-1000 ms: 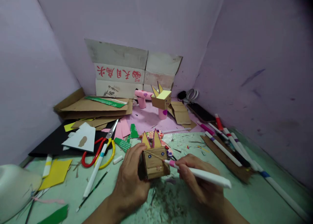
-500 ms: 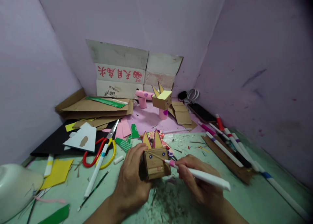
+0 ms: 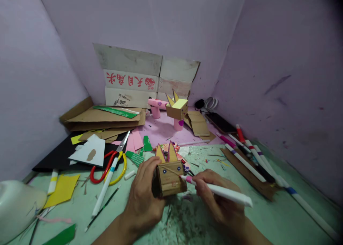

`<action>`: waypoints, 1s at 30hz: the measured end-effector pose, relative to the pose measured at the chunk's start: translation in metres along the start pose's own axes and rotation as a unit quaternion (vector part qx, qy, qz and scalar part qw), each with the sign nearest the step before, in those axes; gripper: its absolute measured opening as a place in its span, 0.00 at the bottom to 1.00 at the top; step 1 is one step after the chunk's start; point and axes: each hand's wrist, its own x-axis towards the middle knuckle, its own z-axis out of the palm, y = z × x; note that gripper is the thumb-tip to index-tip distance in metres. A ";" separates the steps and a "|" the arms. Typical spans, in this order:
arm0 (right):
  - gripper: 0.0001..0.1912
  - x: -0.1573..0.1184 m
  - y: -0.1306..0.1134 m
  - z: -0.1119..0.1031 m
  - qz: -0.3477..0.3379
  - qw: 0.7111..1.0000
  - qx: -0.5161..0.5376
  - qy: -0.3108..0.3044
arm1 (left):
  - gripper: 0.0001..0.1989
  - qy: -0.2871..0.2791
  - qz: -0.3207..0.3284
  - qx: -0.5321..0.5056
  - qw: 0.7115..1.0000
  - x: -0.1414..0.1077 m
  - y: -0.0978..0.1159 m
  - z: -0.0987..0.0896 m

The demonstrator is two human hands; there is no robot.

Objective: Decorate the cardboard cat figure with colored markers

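Observation:
A small cardboard box head (image 3: 171, 188) with two pointed yellow ears edged in purple and two drawn eyes faces me. Wrapped around its left side is my left hand (image 3: 146, 191), closed on the box; the thumb lies low and partly out of sight. My right hand (image 3: 218, 195) grips a white marker pen (image 3: 227, 194) with a pink band. The pen's tip touches or nearly touches the front of the box, below and between the eyes. Small reddish marks show on the lower face.
Red and yellow scissors (image 3: 115, 163), a blue-banded marker (image 3: 105, 188) and a thin brush (image 3: 103, 208) lie left. A pink figure with a cardboard head (image 3: 177, 111) stands behind. Several markers rest on a cardboard strip (image 3: 252, 177) at right. A white container (image 3: 18, 209) sits front left.
The pen and the box hold nearly the same place; the pen tip has shifted very slightly on the box face. The whole view has moved a little.

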 end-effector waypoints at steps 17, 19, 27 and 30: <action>0.08 0.000 0.000 0.001 0.002 1.000 0.004 0.003 | 0.31 -0.001 0.006 0.005 1.000 0.000 0.002 -0.001; 0.08 0.000 0.000 0.000 0.000 1.000 0.003 0.003 | 0.31 0.004 0.008 0.006 1.000 0.000 0.002 -0.001; 0.08 0.000 -0.002 -0.002 0.005 1.000 -0.008 0.004 | 0.30 0.004 0.011 0.004 1.000 0.000 0.001 -0.001; 0.09 0.000 -0.003 -0.002 0.006 1.000 -0.001 0.000 | 0.31 0.004 0.009 0.010 1.000 -0.001 0.001 -0.001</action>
